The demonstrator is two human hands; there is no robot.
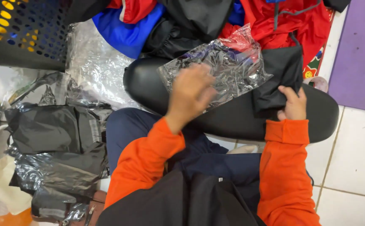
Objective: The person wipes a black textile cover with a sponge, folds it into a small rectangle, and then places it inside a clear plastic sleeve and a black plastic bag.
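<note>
**Clear plastic bag and folded black garment on a padded stool**

Clear plastic bag [218, 69], crinkled and glossy, lay across the far edge of the black padded stool [232, 113], before a heap of red, blue and black clothing [274, 16]. The left hand [189, 93], blurred in the head view, rested on the bag's near edge; whether its fingers pinched the film could not be told. The right hand [293, 104] pinched the lower corner of the folded black garment [276, 79] lying just beside the bag's mouth. Both items appeared light, limp and soft; the film probably slippery and prone to collapse, best taken at its open edge, the garment at a folded corner. Packed dark bags [52, 155] lay stacked on the floor beside a black perforated basket [27, 33].
</note>
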